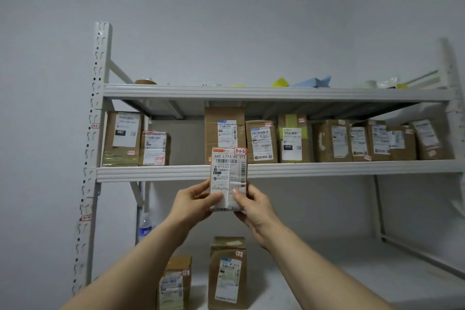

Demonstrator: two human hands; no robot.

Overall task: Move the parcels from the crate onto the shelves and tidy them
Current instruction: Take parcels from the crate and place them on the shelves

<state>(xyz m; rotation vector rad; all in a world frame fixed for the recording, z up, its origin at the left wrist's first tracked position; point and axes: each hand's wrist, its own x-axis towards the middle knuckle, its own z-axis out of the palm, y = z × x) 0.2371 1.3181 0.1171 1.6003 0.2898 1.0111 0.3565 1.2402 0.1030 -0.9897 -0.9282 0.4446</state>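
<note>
Head view shows both hands raised at frame centre, holding one small parcel [228,178] upright before the front edge of the middle shelf [352,168]. Left hand [193,202] grips its lower left side, fingers curled round the edge; right hand [253,206] grips the lower right, thumb pressed on the label. A red-marked tag reads 3-1-3. On the middle shelf, two parcels [136,141] stand at left, then an open gap [187,143], then a row of boxes [327,139] running right. Two more parcels [203,277] stand on the lower shelf at bottom centre. Crate not in view. Assessment: shelving appears well advanced; this parcel is not yet placed, likely destined for the gap.
</note>
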